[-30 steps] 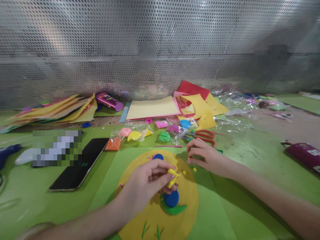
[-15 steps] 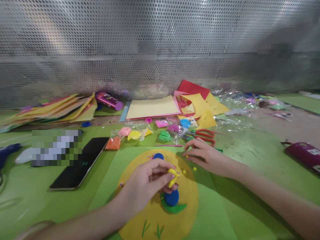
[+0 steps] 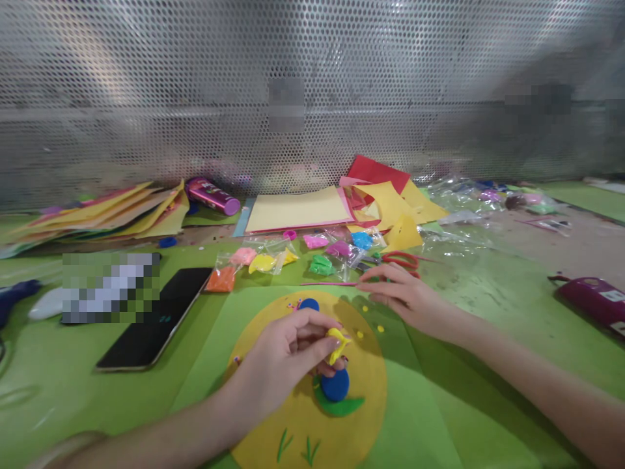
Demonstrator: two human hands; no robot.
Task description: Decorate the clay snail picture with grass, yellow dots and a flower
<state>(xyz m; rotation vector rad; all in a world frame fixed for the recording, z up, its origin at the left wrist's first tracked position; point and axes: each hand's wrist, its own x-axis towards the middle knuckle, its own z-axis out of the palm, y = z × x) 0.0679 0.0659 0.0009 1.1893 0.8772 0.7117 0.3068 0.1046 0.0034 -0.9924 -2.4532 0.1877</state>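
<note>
My left hand (image 3: 297,348) is closed, pinching a lump of yellow clay (image 3: 336,345) between thumb and fingers above a round orange-yellow disc (image 3: 273,417). On that disc, a blue clay circle (image 3: 335,385) sits with a green clay shape (image 3: 344,408) beneath it. Another blue circle (image 3: 309,305) shows near the top, partly behind my left hand. Thin green clay strips (image 3: 310,451) form grass-like marks lower down. My right hand (image 3: 407,296) has its fingers apart, its fingertips at the right end of a thin pink stick (image 3: 328,284). Several tiny yellow clay bits (image 3: 360,335) lie below it.
Behind the disc are small bags of coloured clay (image 3: 263,263) and red-handled scissors (image 3: 400,260), partly hidden by my right hand. A black phone (image 3: 159,319) lies left. Paper sheets (image 3: 297,212) and a purple can (image 3: 213,197) stand before a perforated metal panel (image 3: 312,58).
My right hand has moved slightly up and away from the small yellow bits, to the end of the pink stick. My left hand keeps the yellow clay in nearly the same place.
</note>
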